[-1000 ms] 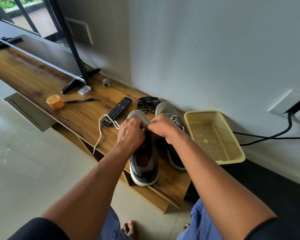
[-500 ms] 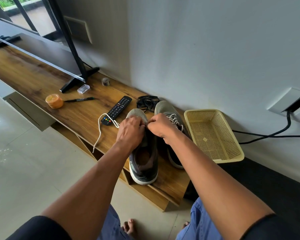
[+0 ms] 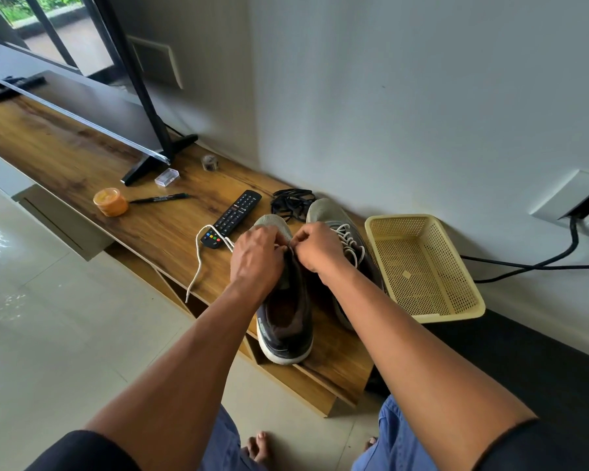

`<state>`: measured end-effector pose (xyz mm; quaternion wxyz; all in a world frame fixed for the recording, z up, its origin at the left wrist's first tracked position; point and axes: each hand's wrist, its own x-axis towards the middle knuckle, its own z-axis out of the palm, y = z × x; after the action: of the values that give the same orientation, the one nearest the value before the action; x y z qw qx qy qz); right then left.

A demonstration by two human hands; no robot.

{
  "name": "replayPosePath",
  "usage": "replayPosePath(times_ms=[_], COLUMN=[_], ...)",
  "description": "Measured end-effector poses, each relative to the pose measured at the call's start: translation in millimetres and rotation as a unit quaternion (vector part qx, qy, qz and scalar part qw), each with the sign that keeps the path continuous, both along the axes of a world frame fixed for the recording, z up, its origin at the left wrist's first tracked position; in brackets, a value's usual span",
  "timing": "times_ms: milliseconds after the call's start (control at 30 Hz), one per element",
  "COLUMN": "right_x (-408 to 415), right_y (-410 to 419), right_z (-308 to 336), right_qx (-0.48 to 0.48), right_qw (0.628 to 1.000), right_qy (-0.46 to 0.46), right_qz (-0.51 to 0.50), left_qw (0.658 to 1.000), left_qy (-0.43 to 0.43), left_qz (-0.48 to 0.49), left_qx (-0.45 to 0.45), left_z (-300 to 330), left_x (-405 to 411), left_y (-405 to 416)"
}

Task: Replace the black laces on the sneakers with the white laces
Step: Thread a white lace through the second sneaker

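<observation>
Counter (image 3: 82,158) of wood grain along a grey wall, low over a pale tiled floor (image 3: 48,334). Television (image 3: 92,117) on a black stand at the far left end. Yellow basket (image 3: 456,311) at the near right end, just beside the sneakers, with a black cable (image 3: 531,266) trailing behind. Two grey sneakers side by side near the counter's front edge, toes toward the wall: left sneaker (image 3: 286,328) heel outward over the edge, dark inside, under both hands; right sneaker (image 3: 340,219) already threaded with white lace, partly hidden behind the right forearm. Left hand (image 3: 255,260) curled over the front of the left sneaker, fingers bent and pinching something at the eyelets, seemingly the white lace (image 3: 198,266), though the pinch itself hidden by the knuckles. Right hand (image 3: 317,249) likewise curled, fingertips meeting the left hand's at the same spot, pinching there. Loose end of the white lace out to the left from under the left hand, looped across the remote control (image 3: 233,215), then down over the counter's edge. Bundle of black laces (image 3: 289,202) in a heap behind the sneakers' toes, near the wall. Farther left: orange tub (image 3: 110,201), black pen (image 3: 159,198), small clear box (image 3: 166,177), small dark roll (image 3: 210,162).
</observation>
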<state>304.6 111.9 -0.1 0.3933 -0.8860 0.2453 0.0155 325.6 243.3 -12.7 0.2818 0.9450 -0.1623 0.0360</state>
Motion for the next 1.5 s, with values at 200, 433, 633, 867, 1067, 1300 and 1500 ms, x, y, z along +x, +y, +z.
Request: replayPosePath(times_ms=[200,433,633,867,1067,1300,1500], right_x=[6,8,10,0,-4,-30,-38], right_y=[1,-1,-12,-24,-27,-36,-41], right_z=[-6,-7,14,82,143,200,207], right_qx=[-0.046,-0.011,-0.019,0.237,0.318,0.499,0.594], right_qw=[0.998,0.999,0.989,0.928,0.842,0.722,0.674], right_qy=[0.023,-0.036,-0.145,-0.287,-0.436,-0.476,-0.423], right_qz=[0.028,0.033,-0.002,-0.011,-0.016,0.059,0.117], left_qw=[0.999,0.988,0.987,0.985,0.984,0.982,0.982], left_qy=[0.025,0.131,0.131,0.112,0.127,0.150,0.153], left_qz=[-0.042,-0.084,-0.088,-0.104,-0.106,-0.093,-0.088], left_qx=[-0.019,-0.001,0.044,0.082,0.071,0.070,0.072], left_z=[11,25,26,24,22,25,27], left_x=[3,7,7,8,9,8,6], left_y=[2,11,14,21,25,25,23])
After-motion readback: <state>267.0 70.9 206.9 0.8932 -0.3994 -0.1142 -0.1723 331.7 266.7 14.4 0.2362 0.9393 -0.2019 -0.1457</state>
